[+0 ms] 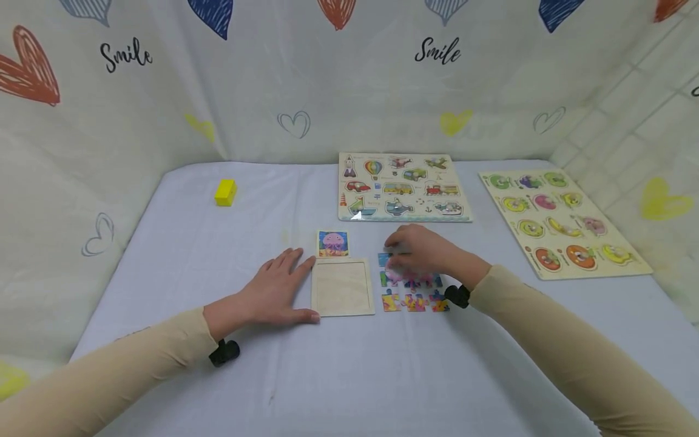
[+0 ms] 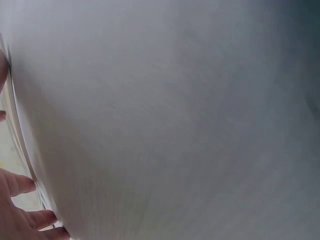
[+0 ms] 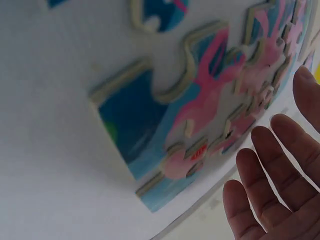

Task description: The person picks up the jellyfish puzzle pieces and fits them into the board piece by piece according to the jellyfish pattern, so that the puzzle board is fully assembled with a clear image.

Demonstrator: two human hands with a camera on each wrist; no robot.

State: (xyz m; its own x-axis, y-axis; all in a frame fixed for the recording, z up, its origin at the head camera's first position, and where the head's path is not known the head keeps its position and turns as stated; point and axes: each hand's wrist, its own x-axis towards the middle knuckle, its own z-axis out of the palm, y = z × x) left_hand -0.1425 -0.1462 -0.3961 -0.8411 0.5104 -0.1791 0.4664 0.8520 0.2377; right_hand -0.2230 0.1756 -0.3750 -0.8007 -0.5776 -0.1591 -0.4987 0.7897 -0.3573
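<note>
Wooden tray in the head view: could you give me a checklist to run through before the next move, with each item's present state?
1. Tray ready to take pieces: ok, its bare base shows.
2. Left hand at the tray: ok, spread along its left side.
3. Picture card visible for reference: ok, just beyond the tray.
4. Puzzle pieces close by: ok, laid out right of the tray.
5. Every piece visible from the head: not ok, the right hand covers some.
6. Piece gripped: not ok, the right wrist view shows none between the fingers.
</note>
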